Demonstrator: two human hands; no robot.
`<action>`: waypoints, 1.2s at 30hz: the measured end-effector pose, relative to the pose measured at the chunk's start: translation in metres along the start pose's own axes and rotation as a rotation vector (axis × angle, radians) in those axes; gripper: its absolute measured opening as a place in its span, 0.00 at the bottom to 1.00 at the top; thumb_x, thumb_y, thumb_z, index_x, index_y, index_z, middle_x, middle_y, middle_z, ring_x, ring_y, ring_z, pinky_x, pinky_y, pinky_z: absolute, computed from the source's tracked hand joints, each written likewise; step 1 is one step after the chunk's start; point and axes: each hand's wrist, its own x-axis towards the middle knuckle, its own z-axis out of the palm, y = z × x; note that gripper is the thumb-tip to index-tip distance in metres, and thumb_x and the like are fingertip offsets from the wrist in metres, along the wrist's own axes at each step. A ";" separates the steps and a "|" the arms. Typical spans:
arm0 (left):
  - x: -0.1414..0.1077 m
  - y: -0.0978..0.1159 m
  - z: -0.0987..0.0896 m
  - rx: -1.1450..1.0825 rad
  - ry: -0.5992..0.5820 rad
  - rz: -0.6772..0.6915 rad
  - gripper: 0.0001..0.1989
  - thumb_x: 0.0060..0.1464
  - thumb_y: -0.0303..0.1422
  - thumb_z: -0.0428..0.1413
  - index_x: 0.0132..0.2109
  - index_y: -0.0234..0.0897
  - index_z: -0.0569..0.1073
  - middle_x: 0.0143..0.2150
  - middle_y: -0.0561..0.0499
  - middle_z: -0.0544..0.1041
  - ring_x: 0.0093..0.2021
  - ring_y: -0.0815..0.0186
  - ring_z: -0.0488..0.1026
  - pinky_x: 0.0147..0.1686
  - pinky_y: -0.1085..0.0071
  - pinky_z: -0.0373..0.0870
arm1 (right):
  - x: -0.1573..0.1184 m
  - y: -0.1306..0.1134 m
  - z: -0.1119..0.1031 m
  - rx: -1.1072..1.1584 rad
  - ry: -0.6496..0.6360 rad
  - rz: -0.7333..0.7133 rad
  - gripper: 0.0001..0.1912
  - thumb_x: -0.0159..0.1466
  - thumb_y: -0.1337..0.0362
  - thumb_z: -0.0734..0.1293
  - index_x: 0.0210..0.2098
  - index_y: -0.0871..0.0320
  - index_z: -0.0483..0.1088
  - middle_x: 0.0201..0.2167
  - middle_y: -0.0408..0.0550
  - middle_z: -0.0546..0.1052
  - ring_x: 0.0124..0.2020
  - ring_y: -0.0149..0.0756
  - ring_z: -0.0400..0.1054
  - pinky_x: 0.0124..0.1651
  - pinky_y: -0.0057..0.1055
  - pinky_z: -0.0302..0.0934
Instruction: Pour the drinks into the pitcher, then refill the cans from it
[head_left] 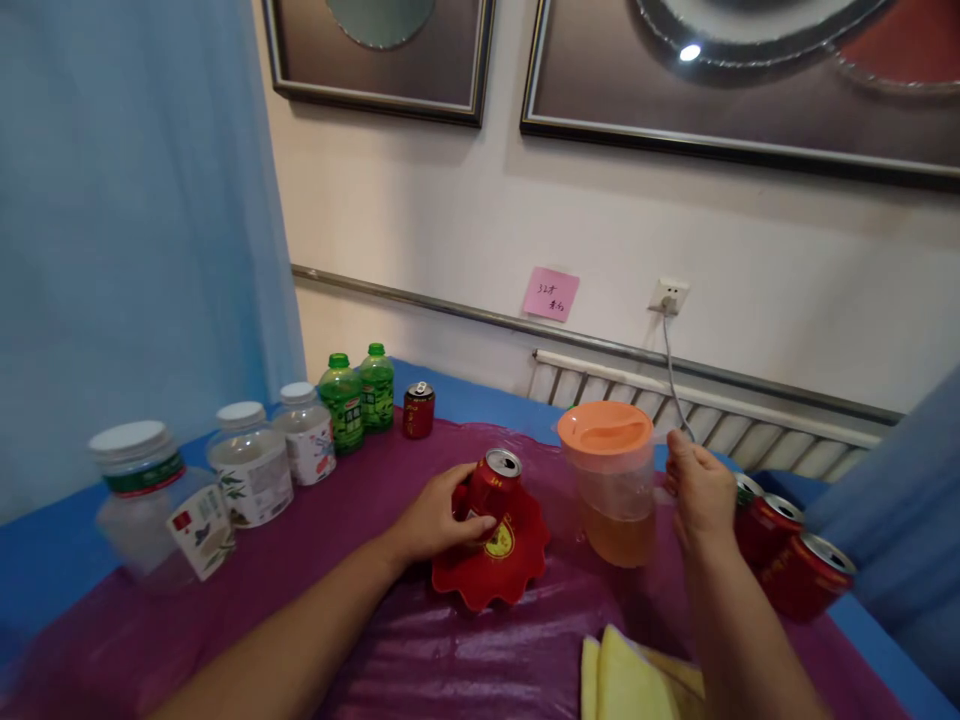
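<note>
Near the middle, my left hand (442,515) is wrapped around a red drink can (496,490) with an opened top. The can stands in a red dish with a wavy rim (527,575). On the right, my right hand (699,485) has its fingers closed on the handle of a clear pitcher (619,515), the handle mostly hidden by the fingers. An orange lid (606,430) covers the pitcher, and amber liquid fills its lower part. The pitcher looks upright, just right of the dish.
Clear jars with white lids (250,465), two green bottles (343,405) and another red can (418,410) line the left and back. More red cans (814,575) stand by my right forearm. A yellow cloth (634,680) lies in front on the purple table cover (450,660).
</note>
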 end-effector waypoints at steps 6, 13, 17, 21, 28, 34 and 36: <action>0.000 -0.001 0.000 0.207 -0.051 0.039 0.30 0.45 0.41 0.67 0.56 0.39 0.75 0.54 0.46 0.81 0.52 0.51 0.77 0.55 0.58 0.69 | -0.013 -0.034 -0.005 -0.261 0.024 -0.124 0.26 0.51 0.41 0.76 0.23 0.59 0.72 0.16 0.37 0.62 0.20 0.26 0.52 0.21 0.26 0.46; 0.000 -0.001 -0.002 0.357 -0.073 0.038 0.31 0.44 0.47 0.68 0.55 0.41 0.76 0.53 0.45 0.81 0.51 0.48 0.75 0.55 0.57 0.65 | -0.039 -0.065 0.009 -0.306 -0.033 -0.133 0.25 0.49 0.43 0.76 0.20 0.59 0.71 0.16 0.37 0.61 0.20 0.27 0.51 0.23 0.27 0.46; -0.001 0.003 -0.003 0.366 -0.108 0.046 0.32 0.43 0.48 0.68 0.55 0.42 0.76 0.52 0.46 0.81 0.51 0.48 0.75 0.56 0.57 0.64 | -0.040 -0.065 0.010 -0.387 -0.085 -0.171 0.25 0.50 0.43 0.75 0.18 0.58 0.70 0.15 0.38 0.61 0.21 0.27 0.52 0.23 0.28 0.47; -0.001 0.004 -0.002 0.340 -0.139 0.069 0.33 0.43 0.47 0.69 0.57 0.44 0.76 0.54 0.48 0.81 0.52 0.49 0.75 0.58 0.58 0.62 | -0.039 -0.060 0.007 -0.445 -0.097 -0.206 0.24 0.51 0.44 0.75 0.18 0.58 0.70 0.16 0.38 0.60 0.21 0.28 0.52 0.24 0.28 0.47; -0.002 0.007 -0.001 0.328 -0.203 0.058 0.34 0.44 0.44 0.70 0.59 0.44 0.74 0.55 0.48 0.81 0.55 0.48 0.75 0.60 0.57 0.58 | -0.038 -0.048 0.001 -0.521 -0.130 -0.278 0.25 0.53 0.43 0.74 0.20 0.57 0.70 0.17 0.37 0.59 0.22 0.29 0.53 0.24 0.28 0.48; -0.002 0.004 0.001 0.335 -0.203 0.102 0.33 0.45 0.48 0.68 0.58 0.44 0.75 0.52 0.48 0.82 0.52 0.49 0.76 0.59 0.59 0.61 | -0.044 -0.053 0.003 -0.589 -0.154 -0.327 0.26 0.54 0.41 0.73 0.19 0.57 0.69 0.17 0.37 0.58 0.21 0.28 0.53 0.24 0.28 0.48; -0.002 0.002 0.001 0.329 -0.203 0.112 0.33 0.45 0.49 0.68 0.58 0.44 0.75 0.52 0.48 0.82 0.51 0.49 0.77 0.59 0.59 0.61 | -0.046 -0.055 0.004 -0.601 -0.156 -0.327 0.26 0.54 0.41 0.73 0.19 0.57 0.70 0.16 0.37 0.58 0.21 0.29 0.53 0.24 0.28 0.48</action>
